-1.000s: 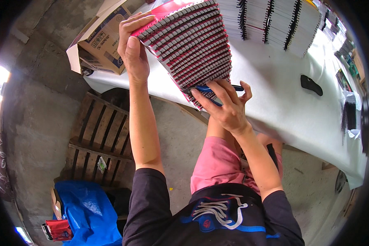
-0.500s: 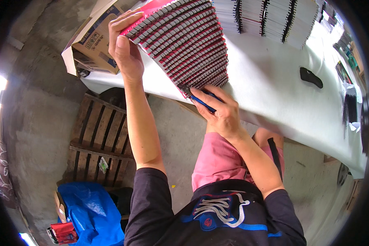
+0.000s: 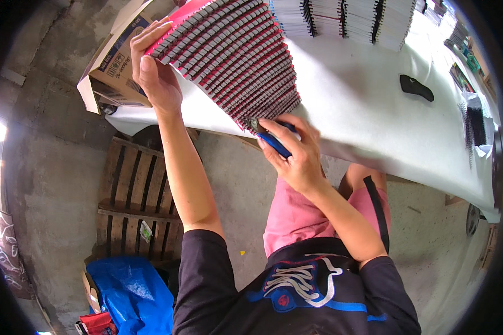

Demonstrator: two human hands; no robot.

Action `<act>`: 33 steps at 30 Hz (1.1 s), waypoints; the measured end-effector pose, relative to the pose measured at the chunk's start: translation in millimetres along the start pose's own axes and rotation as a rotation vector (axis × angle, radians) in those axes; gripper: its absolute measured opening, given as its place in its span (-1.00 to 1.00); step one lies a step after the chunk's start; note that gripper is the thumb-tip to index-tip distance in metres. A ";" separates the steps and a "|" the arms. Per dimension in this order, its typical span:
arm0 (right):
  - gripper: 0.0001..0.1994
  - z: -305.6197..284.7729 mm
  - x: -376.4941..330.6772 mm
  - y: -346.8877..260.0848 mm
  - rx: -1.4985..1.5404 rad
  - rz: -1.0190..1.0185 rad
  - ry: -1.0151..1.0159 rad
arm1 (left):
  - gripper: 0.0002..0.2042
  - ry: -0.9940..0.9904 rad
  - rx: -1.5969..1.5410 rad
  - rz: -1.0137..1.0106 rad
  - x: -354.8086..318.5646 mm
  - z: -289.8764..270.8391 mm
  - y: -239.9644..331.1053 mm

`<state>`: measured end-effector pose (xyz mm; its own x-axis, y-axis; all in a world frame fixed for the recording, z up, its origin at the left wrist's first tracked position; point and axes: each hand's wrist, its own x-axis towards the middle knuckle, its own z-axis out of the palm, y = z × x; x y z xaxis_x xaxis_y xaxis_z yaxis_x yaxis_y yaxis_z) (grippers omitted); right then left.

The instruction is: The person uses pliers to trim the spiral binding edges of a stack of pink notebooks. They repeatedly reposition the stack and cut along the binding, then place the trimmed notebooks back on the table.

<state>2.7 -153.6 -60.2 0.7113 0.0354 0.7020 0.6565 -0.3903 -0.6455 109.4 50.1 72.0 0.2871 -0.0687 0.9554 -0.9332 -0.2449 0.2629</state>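
Note:
A stack of red-covered spiral-bound notebooks [image 3: 235,61] lies at the table's near edge, its rows of grey binding coils facing me. My left hand [image 3: 155,75] is closed round the stack's left end, fingers over the red cover and thumb by the coils. At the stack's near right end, my right hand [image 3: 297,151] grips pliers [image 3: 275,145] with blue handles. Their metal jaws are at the ends of the coils in the lowest rows. I cannot tell whether the jaws are closed on a wire.
More bound stacks with black and white spines [image 3: 341,19] stand at the back of the white-covered table [image 3: 352,84]. A black object [image 3: 416,87] lies to the right. An open cardboard box [image 3: 117,67] sits left, above a wooden pallet [image 3: 134,190] and a blue plastic sheet [image 3: 129,293].
The pliers' handles look wider apart and turned a little, with the jaws still at the coil ends. My left hand keeps its hold. The whole view has shifted slightly.

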 end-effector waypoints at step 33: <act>-0.53 -8.0 11.6 17.0 -0.244 -0.241 0.019 | -0.34 -0.038 -0.006 -0.029 1.9 0.7 5.2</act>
<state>20.1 -167.1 -60.5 0.5366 0.1369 0.8327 0.7240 -0.5816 -0.3709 105.3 48.0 75.1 0.3219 -0.0980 0.9417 -0.9256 -0.2420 0.2912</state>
